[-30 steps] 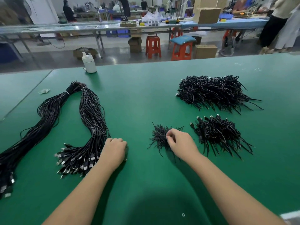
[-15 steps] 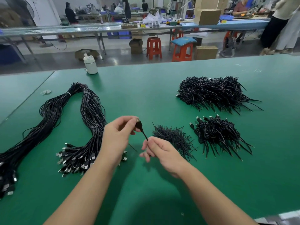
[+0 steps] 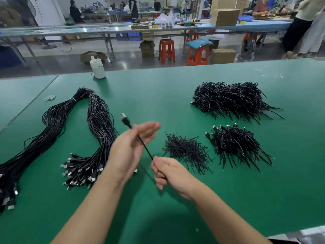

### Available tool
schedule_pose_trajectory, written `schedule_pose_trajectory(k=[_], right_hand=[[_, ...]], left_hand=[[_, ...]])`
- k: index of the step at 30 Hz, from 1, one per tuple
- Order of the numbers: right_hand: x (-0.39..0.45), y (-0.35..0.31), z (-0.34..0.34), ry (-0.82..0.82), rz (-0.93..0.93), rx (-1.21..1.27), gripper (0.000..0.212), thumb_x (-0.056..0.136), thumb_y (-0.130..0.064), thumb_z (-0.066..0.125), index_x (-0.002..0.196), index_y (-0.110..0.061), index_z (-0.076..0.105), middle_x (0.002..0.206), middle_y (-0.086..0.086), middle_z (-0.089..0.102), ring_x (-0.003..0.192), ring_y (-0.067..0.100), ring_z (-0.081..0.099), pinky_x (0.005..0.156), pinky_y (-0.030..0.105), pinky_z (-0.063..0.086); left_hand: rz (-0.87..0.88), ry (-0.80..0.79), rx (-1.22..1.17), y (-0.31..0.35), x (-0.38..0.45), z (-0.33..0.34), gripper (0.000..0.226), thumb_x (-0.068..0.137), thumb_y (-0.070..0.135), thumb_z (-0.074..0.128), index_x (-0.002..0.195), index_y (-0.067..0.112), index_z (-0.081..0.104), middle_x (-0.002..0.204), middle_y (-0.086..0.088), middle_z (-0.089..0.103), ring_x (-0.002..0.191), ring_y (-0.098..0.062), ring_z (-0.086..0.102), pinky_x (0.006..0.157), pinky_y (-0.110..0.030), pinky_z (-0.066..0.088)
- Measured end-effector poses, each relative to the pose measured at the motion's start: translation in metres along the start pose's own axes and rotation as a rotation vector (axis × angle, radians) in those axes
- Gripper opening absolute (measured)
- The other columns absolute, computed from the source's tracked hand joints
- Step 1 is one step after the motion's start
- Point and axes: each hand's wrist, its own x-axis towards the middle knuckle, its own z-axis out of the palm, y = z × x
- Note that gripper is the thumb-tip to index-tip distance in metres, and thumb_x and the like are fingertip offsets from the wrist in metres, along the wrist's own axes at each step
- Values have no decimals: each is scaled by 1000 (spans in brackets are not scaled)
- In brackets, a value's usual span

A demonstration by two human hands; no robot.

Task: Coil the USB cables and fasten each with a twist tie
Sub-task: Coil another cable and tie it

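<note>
Hands [image 3: 149, 155] on one USB cable [image 3: 140, 140]

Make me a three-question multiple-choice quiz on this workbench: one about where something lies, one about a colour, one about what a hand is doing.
1. Where does the white bottle stand?
A. near the table's far edge
B. beside the right hand
C. on a stool

2. What colour is the table?
A. grey
B. green
C. blue

3. What is the right hand doing?
A. resting flat
B. gripping a cable
C. pointing

Answers: 1 A, it stands beyond the long cable bundle. 2 B, the bare surface is green. 3 B, its fingers curl round the cable, which runs across the left hand.
</note>
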Motion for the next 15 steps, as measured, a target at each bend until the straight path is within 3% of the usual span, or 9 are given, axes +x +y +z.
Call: schedule_pose_trajectory(k=[2, 3, 5, 7, 9, 12, 13, 15], right_hand=[[0, 7, -2, 31, 92, 55, 40, 105, -37, 39, 70, -18, 42, 61, 0, 21, 50, 14, 28, 50, 25, 38], [1, 9, -4, 68, 134, 140, 40, 105, -38, 40, 70, -18, 41, 61, -1, 22, 49, 13, 26, 48, 25, 34], [4, 12, -8, 129, 179, 307, 41, 104, -38, 42, 68, -18, 42, 60, -1, 22, 48, 13, 21, 45, 24, 26], [9, 11, -9, 143, 179, 355, 40, 103, -38, 45, 68, -18, 44, 60, -2, 23, 47, 11, 19, 44, 24, 20], [13, 10, -7, 136, 163, 304, 38, 103, -36, 45, 69, -19, 46, 59, -3, 26, 46, 10, 20, 43, 23, 18], [12, 10, -4, 130, 128, 176, 36, 104, -33, 42, 71, -21, 47, 57, -5, 28, 48, 10, 17, 44, 23, 13], [10, 11, -4, 119, 123, 158, 36, 105, -32, 41, 71, -21, 47, 57, -5, 27, 49, 11, 16, 45, 24, 12], [6, 15, -2, 74, 122, 145, 38, 105, -33, 41, 69, -22, 48, 56, -4, 24, 49, 13, 15, 46, 26, 11]], left_hand=[[-77, -112, -310, 18, 2, -14, 41, 95, 30, 43, 91, 6, 76, 95, -17, 74, 101, -31, 70, 87, -39, 55], [-181, -234, -334, 27, -1, -18, 38, 96, 30, 46, 88, 7, 75, 86, -15, 74, 90, -31, 72, 75, -35, 57], [-426, -526, -72, 31, -10, -23, 37, 99, 27, 49, 93, -2, 70, 84, -22, 72, 81, -36, 73, 61, -32, 58], [-645, -641, 371, 18, -16, -27, 41, 103, 26, 45, 98, -8, 67, 92, -28, 71, 87, -40, 72, 64, -35, 60], [-701, -493, 671, -2, -18, -30, 40, 106, 23, 41, 96, -2, 70, 95, -23, 73, 91, -35, 71, 75, -39, 60], [-522, -311, 928, -20, -14, -41, 36, 105, 27, 44, 83, 7, 65, 79, -7, 60, 75, -22, 52, 78, -48, 50], [-449, -279, 923, -25, -13, -46, 36, 105, 29, 45, 85, 6, 64, 81, -2, 58, 78, -19, 50, 76, -43, 46], [-366, -181, 555, -33, -11, -45, 34, 103, 25, 45, 108, -1, 66, 106, -4, 70, 100, -17, 64, 92, -34, 49]])
